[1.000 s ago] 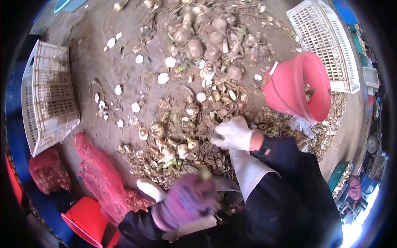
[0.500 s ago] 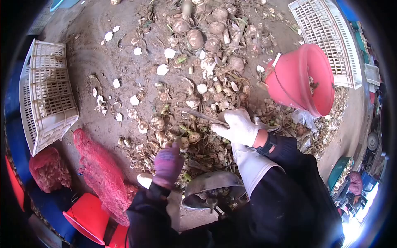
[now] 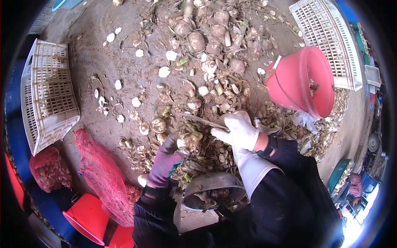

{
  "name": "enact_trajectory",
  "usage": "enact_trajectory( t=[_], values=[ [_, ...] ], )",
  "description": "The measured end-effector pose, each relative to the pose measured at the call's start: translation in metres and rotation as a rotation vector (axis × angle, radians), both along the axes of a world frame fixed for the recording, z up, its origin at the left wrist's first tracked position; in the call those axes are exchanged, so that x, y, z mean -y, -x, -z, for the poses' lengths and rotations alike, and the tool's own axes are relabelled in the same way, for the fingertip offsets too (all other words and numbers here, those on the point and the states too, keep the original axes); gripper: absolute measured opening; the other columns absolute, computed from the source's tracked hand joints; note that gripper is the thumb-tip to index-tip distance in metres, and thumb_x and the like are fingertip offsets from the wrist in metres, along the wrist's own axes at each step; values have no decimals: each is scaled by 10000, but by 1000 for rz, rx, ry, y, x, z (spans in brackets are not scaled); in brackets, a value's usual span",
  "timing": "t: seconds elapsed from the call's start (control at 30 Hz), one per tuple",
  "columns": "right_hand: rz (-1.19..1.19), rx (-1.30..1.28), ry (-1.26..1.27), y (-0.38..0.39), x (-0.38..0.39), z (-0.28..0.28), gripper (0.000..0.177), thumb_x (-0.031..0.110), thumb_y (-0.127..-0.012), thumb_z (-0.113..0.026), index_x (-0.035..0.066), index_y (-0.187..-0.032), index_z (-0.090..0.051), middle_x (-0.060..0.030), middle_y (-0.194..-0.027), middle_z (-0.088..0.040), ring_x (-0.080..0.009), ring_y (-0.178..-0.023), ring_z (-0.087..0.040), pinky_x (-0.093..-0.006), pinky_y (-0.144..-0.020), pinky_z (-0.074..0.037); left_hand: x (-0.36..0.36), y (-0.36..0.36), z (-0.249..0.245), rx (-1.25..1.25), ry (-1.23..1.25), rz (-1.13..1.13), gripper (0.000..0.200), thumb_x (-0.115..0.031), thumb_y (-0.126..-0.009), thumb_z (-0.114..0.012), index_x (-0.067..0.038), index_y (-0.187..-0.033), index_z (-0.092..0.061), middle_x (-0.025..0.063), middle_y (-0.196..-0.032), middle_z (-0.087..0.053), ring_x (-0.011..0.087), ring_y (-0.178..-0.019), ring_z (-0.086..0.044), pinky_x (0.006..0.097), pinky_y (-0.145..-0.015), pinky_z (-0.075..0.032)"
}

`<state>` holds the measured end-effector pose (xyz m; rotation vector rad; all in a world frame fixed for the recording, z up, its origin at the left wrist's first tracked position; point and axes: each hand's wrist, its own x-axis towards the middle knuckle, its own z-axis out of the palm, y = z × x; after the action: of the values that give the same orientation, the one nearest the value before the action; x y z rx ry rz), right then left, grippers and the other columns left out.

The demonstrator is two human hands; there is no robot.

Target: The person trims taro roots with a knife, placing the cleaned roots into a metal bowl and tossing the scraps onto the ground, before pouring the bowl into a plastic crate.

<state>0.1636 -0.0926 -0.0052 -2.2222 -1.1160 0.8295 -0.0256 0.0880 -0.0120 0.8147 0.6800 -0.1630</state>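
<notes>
My left hand (image 3: 166, 162), in a purple and grey glove, grips a pale, dirt-streaked bulb (image 3: 189, 141) between thumb and fingers. White-gloved, my right hand (image 3: 237, 131) is closed around a knife (image 3: 202, 120), whose blade points left, a little above the bulb. Loose bulbs (image 3: 196, 41), stalks and peelings lie in a heap on the ground around and beyond both hands. Just below them stands a metal basin (image 3: 215, 182) with scraps inside.
A pink bucket (image 3: 289, 82) is tilted at the right, near a white crate (image 3: 326, 37). On the left are another white crate (image 3: 51, 91), a red mesh sack (image 3: 99, 165), a smaller filled sack (image 3: 49, 169) and a red bucket (image 3: 87, 217).
My left hand has turned and opened out around a bulb that it now holds up. My right hand has stayed nearly in place with the knife.
</notes>
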Motion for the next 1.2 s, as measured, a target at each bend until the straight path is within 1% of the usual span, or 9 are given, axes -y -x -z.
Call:
enact_trajectory(
  t=[0.1, 0.27, 0.4, 0.57, 0.7, 0.8, 0.83, 0.97, 1.2],
  values=[
    [-20, -49, -16, 0, -2, -6, 429, 403, -845, -601, 8, -682, -566, -196, -678, -572, -376, -669, -586, -456, -602, -447, -1, 4, -1, 25, 18, 38, 608, -167, -816, -665, -18, -1344, -403, 62, -1092, -609, 124, -866, -591, 250, -751, -490],
    [-205, -57, -85, 4, -5, -29, 318, 343, -827, -603, 61, -685, -560, -122, -703, -571, -303, -636, -611, -411, -576, -487, 20, -6, -3, 96, 48, -76, 508, -141, -840, -628, -32, -1291, -422, 47, -987, -627, 109, -786, -592, 225, -652, -475],
    [-312, 130, -142, 11, -2, -23, 244, 315, -791, -632, 83, -780, -554, -84, -759, -543, -260, -653, -613, -385, -566, -499, 18, -7, -4, 266, -1026, 327, 519, -90, -798, -666, -15, -1246, -415, 50, -925, -620, 117, -792, -591, 255, -670, -495],
    [-339, 182, -133, 11, 0, -18, 244, 299, -762, -657, 83, -808, -555, -82, -784, -533, -251, -670, -610, -381, -561, -498, 31, 0, -1, -114, -316, 32, 477, -78, -783, -651, 1, -1209, -452, 66, -842, -609, 164, -754, -605, 270, -657, -497],
    [-332, 246, -160, 10, 4, -9, 239, 293, -747, -667, 89, -822, -567, -77, -782, -529, -235, -670, -607, -367, -556, -500, 41, 17, 19, -120, -484, 86, 449, -90, -788, -656, -4, -1189, -473, 59, -829, -614, 162, -732, -610, 266, -642, -495],
    [-347, 348, 82, 5, -2, -2, 224, 297, -774, -647, 92, -831, -577, -79, -766, -533, -234, -653, -605, -357, -556, -509, 35, 6, -9, 21, 41, -97, 454, -133, -797, -690, -25, -1186, -482, 84, -880, -625, 138, -732, -611, 253, -621, -504],
    [-360, 421, 373, 1, -5, 2, 220, 303, -800, -631, 91, -833, -581, -81, -755, -538, -241, -633, -602, -355, -557, -514, 47, -11, -46, 118, -289, -146, 492, -192, -807, -702, -27, -1211, -474, 116, -973, -607, 136, -775, -609, 237, -623, -506],
    [-40, 347, 102, -17, 30, 12, 340, 376, -884, -560, 56, -770, -565, -111, -696, -574, -274, -563, -601, -383, -538, -508, 31, -10, -44, 220, -296, -26, 671, -225, -768, -736, -24, -1311, -397, 74, -1160, -533, 113, -972, -533, 232, -821, -449],
    [-148, -98, -92, 5, 8, -13, 319, 376, -846, -605, 79, -731, -590, -82, -712, -574, -284, -615, -602, -394, -567, -475, 13, -32, -32, 283, 82, -435, 454, -112, -824, -658, -124, -1237, -471, 91, -1144, -547, 204, -1033, -574, 298, -858, -502]
  ],
)
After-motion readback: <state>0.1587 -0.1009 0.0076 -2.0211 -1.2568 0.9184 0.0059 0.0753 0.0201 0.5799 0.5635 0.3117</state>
